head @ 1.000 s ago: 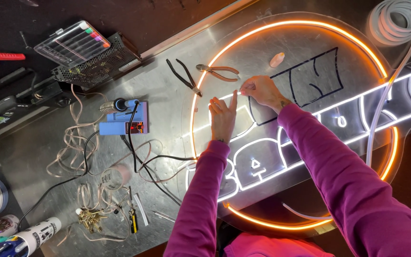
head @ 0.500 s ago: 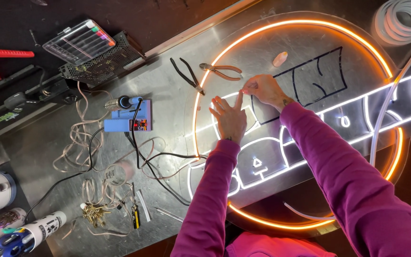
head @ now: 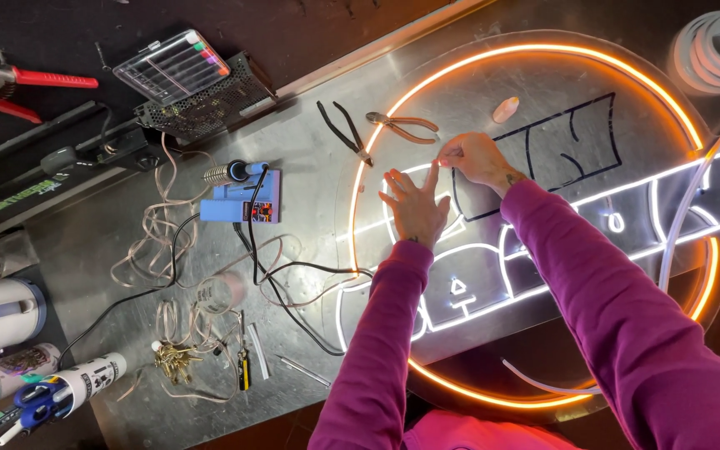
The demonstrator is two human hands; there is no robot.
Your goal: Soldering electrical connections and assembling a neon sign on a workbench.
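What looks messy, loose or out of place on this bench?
Nothing looks damaged or spilled. The untidy part is left of the lit sign: pale wires lie tangled around the blue soldering station. Both the left hand and the right hand rest on the sign's white lettering.

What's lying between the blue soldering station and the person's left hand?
In the head view, black cables and the sign's orange ring lie between soldering station and left hand.

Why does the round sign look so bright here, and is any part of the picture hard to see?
Head view: the orange ring and white strips of the sign glow strongly, blooming and washing out their edges; the metal table reflects that light softly; the left hand and right hand are sharp; the far left corners fall into dark shadow.
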